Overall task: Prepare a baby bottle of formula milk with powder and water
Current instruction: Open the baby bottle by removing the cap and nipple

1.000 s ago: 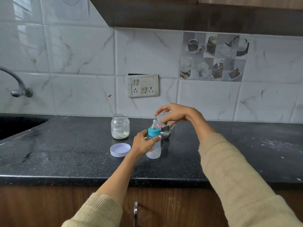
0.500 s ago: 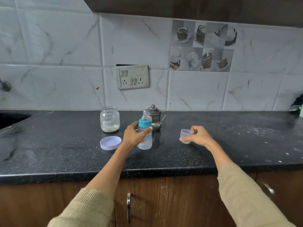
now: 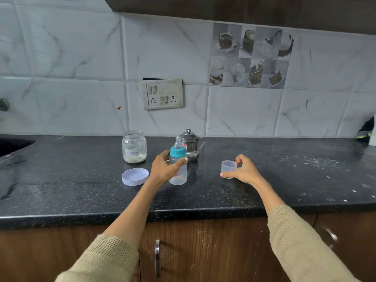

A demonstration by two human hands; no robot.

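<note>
Centre of frame: the person's left hand (image 3: 163, 169) curls round an upright clear plastic baby bottle with a teal collar and teat (image 3: 178, 163), standing on the black speckled stone counter (image 3: 81, 192). Right of centre, the right hand (image 3: 243, 169) pinches a small clear plastic cap (image 3: 228, 166). Left of the bottle lie a white round lid (image 3: 135, 176) and, behind it, an open glass jar of pale formula powder (image 3: 134, 147). Just behind the bottle stands a lidded steel pot (image 3: 191, 144).

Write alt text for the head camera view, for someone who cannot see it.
A person's left hand grips a baby bottle standing on a dark counter, while the right hand holds its clear cap beside it. Behind stand an open formula jar and a steel pot; the jar's lid lies in front.
</note>
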